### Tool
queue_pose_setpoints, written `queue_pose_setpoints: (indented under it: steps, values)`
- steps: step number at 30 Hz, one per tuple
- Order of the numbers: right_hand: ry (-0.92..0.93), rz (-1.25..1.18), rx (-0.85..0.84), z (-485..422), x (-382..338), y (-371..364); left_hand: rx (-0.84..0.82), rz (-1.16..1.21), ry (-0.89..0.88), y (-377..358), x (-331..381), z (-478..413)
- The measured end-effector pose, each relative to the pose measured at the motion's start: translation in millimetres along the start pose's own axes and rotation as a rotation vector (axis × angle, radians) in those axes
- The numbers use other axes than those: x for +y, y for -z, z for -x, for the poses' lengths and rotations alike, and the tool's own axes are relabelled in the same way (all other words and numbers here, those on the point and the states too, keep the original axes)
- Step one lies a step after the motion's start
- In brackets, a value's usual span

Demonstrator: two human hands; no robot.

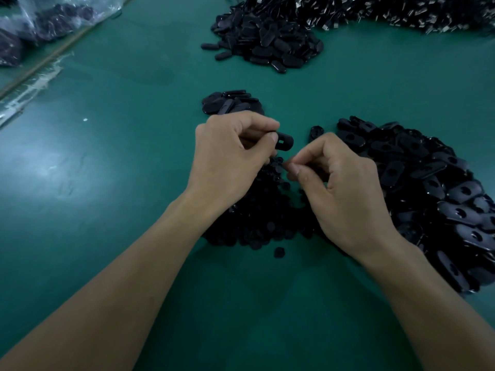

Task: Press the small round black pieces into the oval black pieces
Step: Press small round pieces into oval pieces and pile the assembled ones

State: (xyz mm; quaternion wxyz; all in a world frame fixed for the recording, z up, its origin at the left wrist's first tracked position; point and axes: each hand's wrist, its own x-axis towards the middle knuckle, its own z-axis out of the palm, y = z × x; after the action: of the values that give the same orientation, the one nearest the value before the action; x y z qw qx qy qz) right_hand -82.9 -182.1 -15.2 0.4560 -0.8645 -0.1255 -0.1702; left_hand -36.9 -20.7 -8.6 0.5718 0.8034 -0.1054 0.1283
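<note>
While the left hand (230,156) clamps an oval piece (284,141) mid-frame, right hand (345,188) fingers pinch a round piece (285,164); the next move likely requires aligning it with the hole, then pressing.

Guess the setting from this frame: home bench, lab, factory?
Probably a factory hand-assembly bench. A green table carries bulk heaps of identical black parts: oval pieces at right, small round pieces in the middle, more in plastic bags at far left. The left hand holds one oval piece for fitting.

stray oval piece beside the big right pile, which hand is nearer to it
Right. The right hand lies just on the near side of the stray oval piece; the left hand is farther off to its left.
</note>
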Motion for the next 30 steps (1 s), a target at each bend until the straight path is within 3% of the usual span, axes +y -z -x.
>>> queue_pose_setpoints:
  steps: [17, 22, 30]
  values:
    - [0.039, 0.035, 0.158, -5.6, 1.4, 8.5, -0.065, -0.074, -0.059, -4.4, 3.3, 5.0]
    - [-0.011, 0.009, 0.173, -6.3, 0.3, 8.9, -0.145, -0.023, -0.082, -7.5, 6.2, 8.2]
    - [-0.056, -0.013, 0.183, -5.3, -5.1, 6.5, -0.142, 0.017, -0.082, -7.1, 5.4, 7.4]
